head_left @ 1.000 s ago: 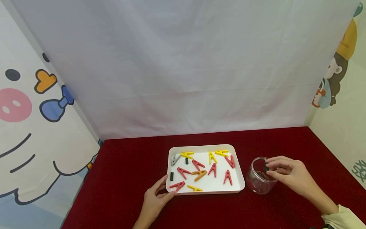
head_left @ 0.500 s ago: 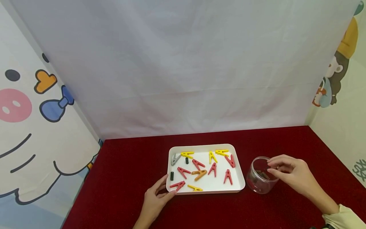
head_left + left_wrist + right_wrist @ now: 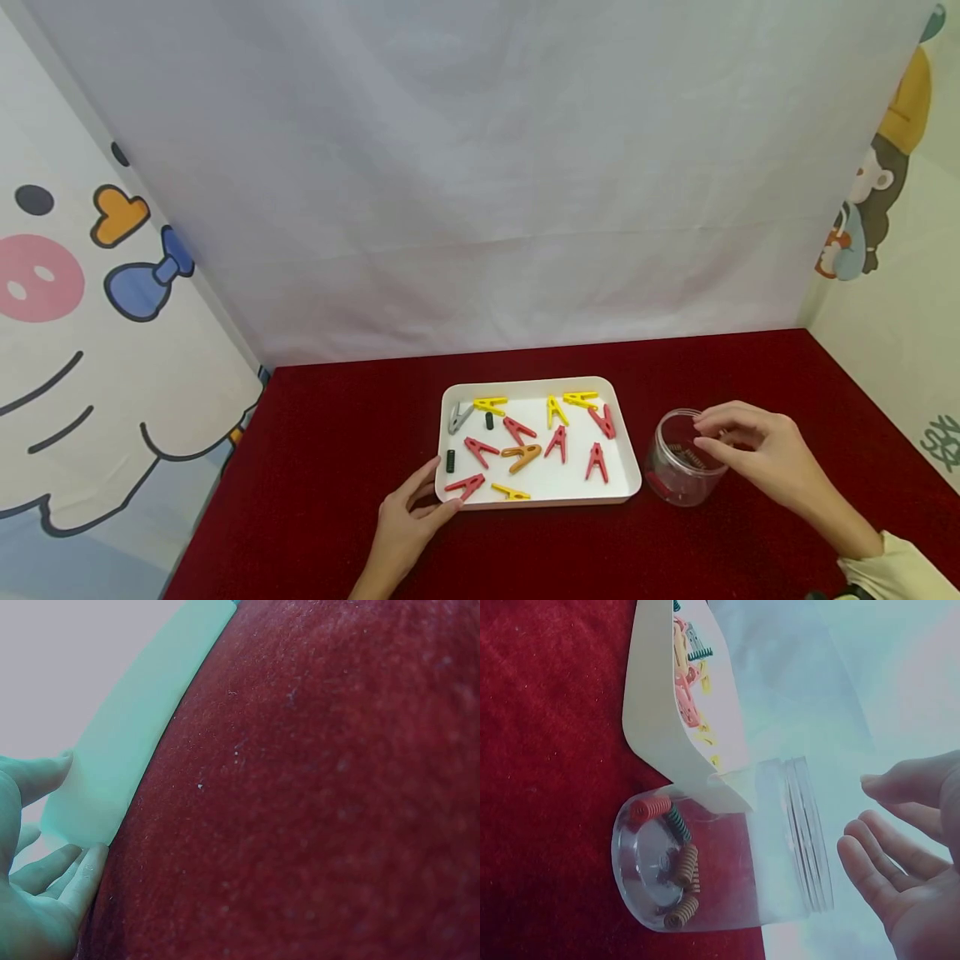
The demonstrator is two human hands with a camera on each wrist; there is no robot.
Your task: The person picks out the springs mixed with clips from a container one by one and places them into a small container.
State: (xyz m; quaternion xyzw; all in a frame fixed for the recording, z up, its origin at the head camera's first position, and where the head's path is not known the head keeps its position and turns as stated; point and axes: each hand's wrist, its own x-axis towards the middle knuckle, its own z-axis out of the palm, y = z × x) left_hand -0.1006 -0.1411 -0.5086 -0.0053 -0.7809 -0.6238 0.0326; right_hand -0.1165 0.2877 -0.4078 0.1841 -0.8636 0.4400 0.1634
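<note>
Springs in several colors, a red one (image 3: 651, 809), a green one (image 3: 678, 823) and brown ones (image 3: 681, 913), lie at the bottom of a clear jar (image 3: 812, 847) that stands upright on red cloth (image 3: 315, 467). A person's right hand (image 3: 761, 452) hovers at the jar's mouth, fingers gently bent, a gap showing between thumb and fingertips. At the opposite end of a white tray (image 3: 562, 505), the left hand (image 3: 407, 523) rests against the near left corner, thumb and fingers spread along its two sides. Two dark springs (image 3: 450, 461) lie in the tray among red clips (image 3: 596, 464), yellow clips (image 3: 557, 412), an orange clip (image 3: 522, 456) and a gray clip (image 3: 459, 419). The jar sits just beside the tray's right end; a pale drape (image 3: 487, 183) hangs behind.
</note>
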